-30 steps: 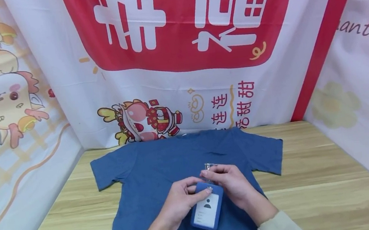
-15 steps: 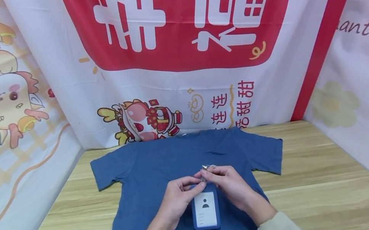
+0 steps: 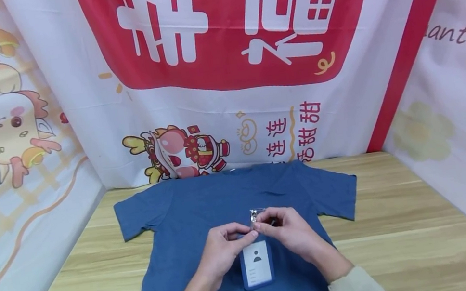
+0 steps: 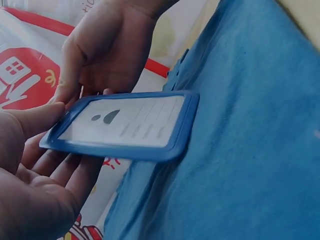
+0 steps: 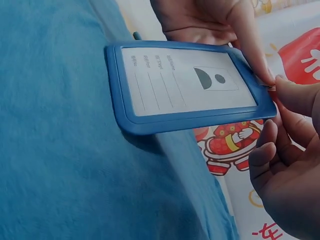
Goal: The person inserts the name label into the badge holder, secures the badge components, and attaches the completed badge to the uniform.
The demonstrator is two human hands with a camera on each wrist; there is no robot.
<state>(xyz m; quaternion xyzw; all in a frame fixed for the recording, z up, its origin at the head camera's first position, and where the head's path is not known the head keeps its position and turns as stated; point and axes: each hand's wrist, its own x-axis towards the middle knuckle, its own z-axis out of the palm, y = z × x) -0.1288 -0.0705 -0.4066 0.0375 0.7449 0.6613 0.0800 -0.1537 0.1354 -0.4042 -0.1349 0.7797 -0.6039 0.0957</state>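
A blue badge holder (image 3: 257,264) with a white card, printed with a person icon and lines, hangs over a blue T-shirt (image 3: 205,207). My left hand (image 3: 223,246) pinches its top end between thumb and fingers; the left wrist view shows that thumb on the top edge of the holder (image 4: 125,120). A small shiny metal clip (image 3: 253,216) sticks up above the holder, and my right hand (image 3: 289,231) pinches it. Both hands' fingertips meet at the joint between clip and holder, mostly hiding it. In the right wrist view the right hand (image 5: 295,165) has its thumb at the holder's top end.
The T-shirt lies spread on a wood-grain table (image 3: 399,222), sleeves out to both sides. A printed white and red cloth (image 3: 227,102) hangs upright behind the table, with more printed cloth at left (image 3: 7,158) and right (image 3: 450,104).
The badge holder has swung from tilted to nearly upright and shifted slightly left. My left thumb has moved from its face to its top end. The clip in my right hand has turned and moved left.
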